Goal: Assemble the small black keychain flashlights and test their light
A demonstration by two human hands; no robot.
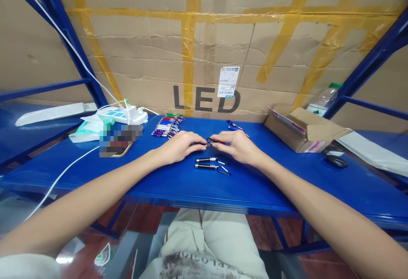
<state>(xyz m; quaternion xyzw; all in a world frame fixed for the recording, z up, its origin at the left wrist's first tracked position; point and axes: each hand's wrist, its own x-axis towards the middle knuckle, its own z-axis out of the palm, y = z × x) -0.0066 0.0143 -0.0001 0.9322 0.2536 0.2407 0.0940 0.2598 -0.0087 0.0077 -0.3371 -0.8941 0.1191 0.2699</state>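
We see both our hands meeting over the middle of the blue worktop [287, 177]. The left hand [180, 146] and the right hand [237, 146] come together on a small dark keyring torch [208, 143], each grip pressed together and pinching one end of it, so the piece hangs between the fingertips just above the surface; it is too small for us to tell which part each hand has. Just in front of the hands, nearer to us, lie two more black torches [212, 163] side by side on the worktop, their clips pointing right, close to the hands but not touching them. Behind the left hand sits a neat row of coloured torches [165, 126], packed edge to edge, and behind the right hand a couple of loose purple ones [236, 126] lie near the back edge. To the left we find a white power strip [123, 115] with its cable [60, 177] trailing off the front edge, and beside it a blurred patch [119, 140] we cannot make out. To the right stands an open cardboard box [302, 132], with a clear bottle [323, 99] behind it and a black mouse [335, 161] in front of it, all well apart from the hands. A large carton marked LED [207, 98] forms the wall behind the worktop.
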